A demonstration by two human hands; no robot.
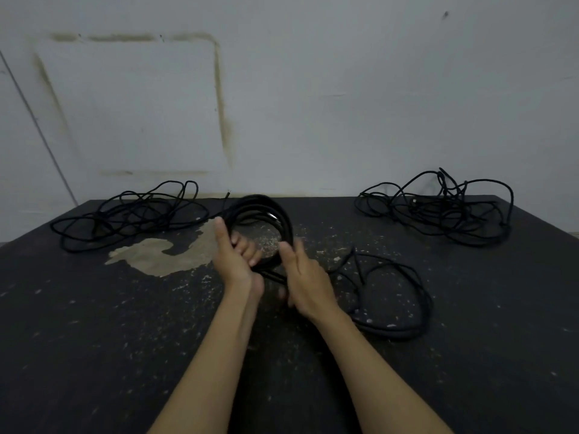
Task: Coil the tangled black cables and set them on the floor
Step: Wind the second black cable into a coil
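Note:
I hold a round coil of black cable (269, 211) upright above the dark floor, in the middle of the view. My left hand (235, 258) grips the coil's lower left, fingers curled through the loop. My right hand (305, 278) is closed on the cable at the coil's lower right, slightly blurred. From there the same cable's loose tail (391, 296) trails in wide loops on the floor to the right. One tangled black cable pile (131, 211) lies at the far left, another tangled pile (438, 208) at the far right.
The dark floor (94, 339) is speckled with pale flecks and has a worn tan patch (169, 255) left of my hands. A stained white wall (282, 104) rises just behind the two piles.

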